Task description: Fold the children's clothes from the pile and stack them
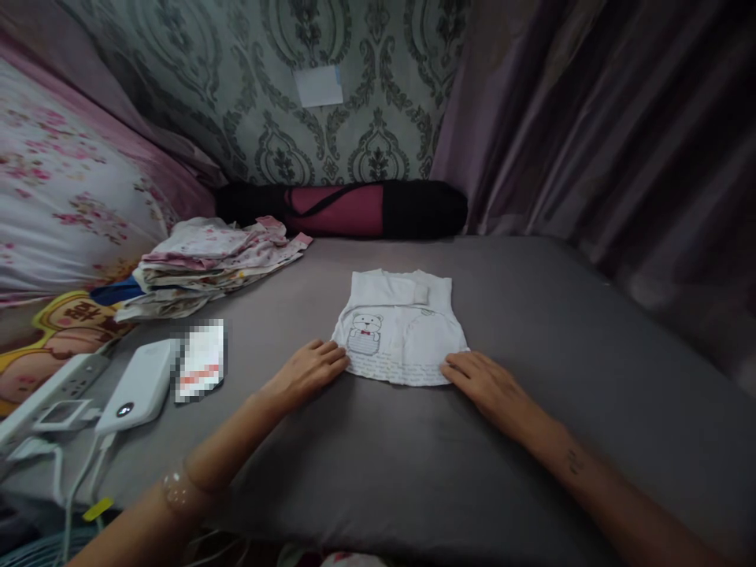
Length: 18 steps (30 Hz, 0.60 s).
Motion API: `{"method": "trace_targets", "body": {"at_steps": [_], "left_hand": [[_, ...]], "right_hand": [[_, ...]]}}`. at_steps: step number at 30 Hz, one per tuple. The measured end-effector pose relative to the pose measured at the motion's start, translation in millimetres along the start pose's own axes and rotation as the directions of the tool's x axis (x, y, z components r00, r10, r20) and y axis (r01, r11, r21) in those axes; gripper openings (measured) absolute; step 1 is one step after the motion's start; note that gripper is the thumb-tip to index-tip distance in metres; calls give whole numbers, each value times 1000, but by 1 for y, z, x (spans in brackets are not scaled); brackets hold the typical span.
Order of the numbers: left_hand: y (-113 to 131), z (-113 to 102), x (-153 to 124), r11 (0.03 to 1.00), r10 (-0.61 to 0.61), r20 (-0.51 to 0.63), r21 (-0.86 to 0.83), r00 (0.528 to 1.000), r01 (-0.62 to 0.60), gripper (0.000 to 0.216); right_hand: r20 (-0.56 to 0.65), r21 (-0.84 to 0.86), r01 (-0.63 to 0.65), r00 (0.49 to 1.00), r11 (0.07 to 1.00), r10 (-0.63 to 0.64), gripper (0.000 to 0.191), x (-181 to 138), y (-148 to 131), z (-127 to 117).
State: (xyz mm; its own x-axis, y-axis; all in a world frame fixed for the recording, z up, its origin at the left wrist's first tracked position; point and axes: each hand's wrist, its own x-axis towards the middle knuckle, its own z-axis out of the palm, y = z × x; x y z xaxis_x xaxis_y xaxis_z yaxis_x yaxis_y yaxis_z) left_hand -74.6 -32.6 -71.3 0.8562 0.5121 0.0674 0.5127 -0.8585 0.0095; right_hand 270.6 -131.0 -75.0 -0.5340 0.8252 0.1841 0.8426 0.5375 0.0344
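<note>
Your left hand (308,370) and right hand (485,383) lie flat and open on the grey bed (531,331), well apart, fingertips touching the near corners of the folded white shirt (400,327) between them. The shirt shows a bear print and lines of script too small to read. To your left sit a clothes pile (206,264), a power bank (140,384) and a power strip (41,390). A black-and-red bag (342,209) lies against the wall.

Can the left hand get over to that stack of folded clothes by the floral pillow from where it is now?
Probably yes. The left hand rests at the near left corner of the small white garment, and only bare grey bed sheet lies between it and the stack of folded clothes. Nothing blocks the way.
</note>
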Motion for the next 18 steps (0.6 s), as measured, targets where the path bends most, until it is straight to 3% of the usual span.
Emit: {"method": "trace_targets", "body": {"at_steps": [3,7,13,15,18], "left_hand": [[7,2,-3,996,-83,57,-10,995,84,25],[17,7,-4,981,-178,103,-64,979,185,27],[27,11,4,942,-304,70,-129,950,311,30],[28,14,5,940,-286,3,-196,958,281,39],[25,22,5,938,-187,-128,-318,974,138,48]], "right_hand": [[-29,-56,11,1000,998,-13,39,2,-6,-2],[48,-132,-3,999,991,10,31,4,-12,-4],[92,-185,-274,951,944,294,35,7,-29,-4],[77,-129,-342,932,931,354,41,8,-35,0],[-3,26,-336,942,941,337,46,8,-38,9]]}}
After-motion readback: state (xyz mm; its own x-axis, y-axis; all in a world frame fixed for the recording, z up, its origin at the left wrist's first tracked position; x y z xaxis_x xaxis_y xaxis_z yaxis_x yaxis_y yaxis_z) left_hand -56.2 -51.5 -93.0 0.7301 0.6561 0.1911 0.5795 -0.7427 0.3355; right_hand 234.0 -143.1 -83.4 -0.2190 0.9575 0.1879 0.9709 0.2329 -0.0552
